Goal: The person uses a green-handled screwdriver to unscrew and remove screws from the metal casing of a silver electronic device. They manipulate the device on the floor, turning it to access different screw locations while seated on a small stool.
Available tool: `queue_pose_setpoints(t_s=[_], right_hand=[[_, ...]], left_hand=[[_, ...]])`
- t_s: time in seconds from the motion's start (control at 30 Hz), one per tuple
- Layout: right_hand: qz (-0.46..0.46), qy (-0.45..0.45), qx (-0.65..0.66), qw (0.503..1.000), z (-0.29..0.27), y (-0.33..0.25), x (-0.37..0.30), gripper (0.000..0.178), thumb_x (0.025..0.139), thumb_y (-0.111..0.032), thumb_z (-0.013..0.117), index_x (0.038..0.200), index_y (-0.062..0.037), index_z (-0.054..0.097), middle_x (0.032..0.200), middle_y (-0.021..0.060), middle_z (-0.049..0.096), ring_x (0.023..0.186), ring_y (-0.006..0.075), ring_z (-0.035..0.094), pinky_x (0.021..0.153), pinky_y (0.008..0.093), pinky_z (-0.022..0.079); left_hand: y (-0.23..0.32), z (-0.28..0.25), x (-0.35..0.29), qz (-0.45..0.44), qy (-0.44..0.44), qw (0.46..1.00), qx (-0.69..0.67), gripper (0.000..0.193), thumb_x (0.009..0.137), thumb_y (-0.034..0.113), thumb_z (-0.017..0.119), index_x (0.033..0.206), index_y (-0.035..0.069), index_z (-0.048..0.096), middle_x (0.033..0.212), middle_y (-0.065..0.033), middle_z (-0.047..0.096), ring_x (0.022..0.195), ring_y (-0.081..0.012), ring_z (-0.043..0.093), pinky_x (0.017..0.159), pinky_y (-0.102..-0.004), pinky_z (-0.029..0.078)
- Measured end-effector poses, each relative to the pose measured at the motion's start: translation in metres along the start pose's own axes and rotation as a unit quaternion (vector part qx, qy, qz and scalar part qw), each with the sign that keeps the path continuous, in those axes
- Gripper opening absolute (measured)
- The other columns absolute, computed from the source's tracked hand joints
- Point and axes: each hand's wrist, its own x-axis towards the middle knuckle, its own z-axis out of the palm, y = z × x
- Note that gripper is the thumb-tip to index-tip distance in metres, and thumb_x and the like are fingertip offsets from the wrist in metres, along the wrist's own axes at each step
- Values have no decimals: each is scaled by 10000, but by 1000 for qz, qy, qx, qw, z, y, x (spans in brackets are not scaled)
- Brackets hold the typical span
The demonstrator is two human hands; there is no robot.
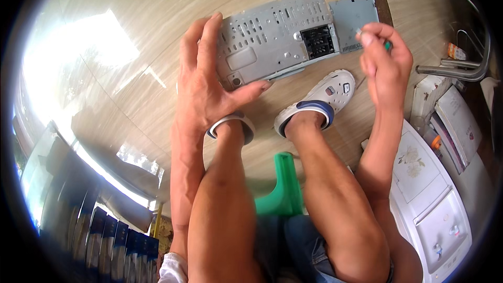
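A grey metal car stereo (283,36) stands on the floor in front of my feet, with its slotted side and black connector socket (318,41) showing. My left hand (207,73) grips its left end, fingers along the side and thumb stretched by the near edge. A flat bluish-grey metal plate (356,18) lies against or behind the stereo's right end; whether it is attached I cannot tell. Over that plate's near right corner is my right hand (385,57), fingers curled in a pinch around a small tool with a green part (387,45). Most of that tool is hidden by the fingers.
My feet in white clogs (335,90) are close to the stereo's near edge. Between my legs is a green plastic stool (285,183). At right stand a white plastic tray-like piece (456,199), boxes (456,120) and a bent metal tube frame (450,72). Blue-topped packages (110,230) line the lower left.
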Motion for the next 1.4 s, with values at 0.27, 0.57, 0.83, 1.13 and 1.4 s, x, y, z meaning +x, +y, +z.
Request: queue_pose_setpoints(t_s=[0.27,0.57,0.83,1.13,1.4], right_hand=[[-74,-160,-161,971,73,-18,-45,125,887,-33,744,1006,-17,709,866,84,755,802,184,728,727,308,565],[-125,-141,-240,952,84,-14,-42,110,889,-21,733,989,-28,689,844,97,745,705,198,702,644,335,540],[4,-134,-278,951,85,-29,-46,100,926,-7,741,1021,2,708,891,6,721,817,54,617,718,248,514],[-9,-138,-321,937,88,-34,-43,105,929,-21,747,1025,4,714,856,33,737,783,55,631,692,254,520],[-198,-136,-364,900,85,-22,-45,126,922,-10,746,1043,5,714,918,111,739,800,232,724,716,330,556]], left_hand=[[-2,5,-1,8,11,1000,-18,1241,610,549,976,1584,35,403,1504,-239,435,1322,-417,524,1052,-503,511],[0,3,3,31,34,999,0,1192,529,395,995,1539,46,467,1466,-190,489,1214,-402,598,947,-485,596],[2,5,0,35,27,999,-5,1171,539,383,992,1531,46,468,1462,-179,494,1233,-413,578,939,-487,593],[1,5,2,29,31,999,-10,1165,544,392,989,1528,45,471,1457,-176,500,1229,-411,587,931,-487,600],[2,7,1,31,37,999,-15,1162,543,393,990,1524,43,477,1454,-179,502,1224,-412,594,930,-485,602]])
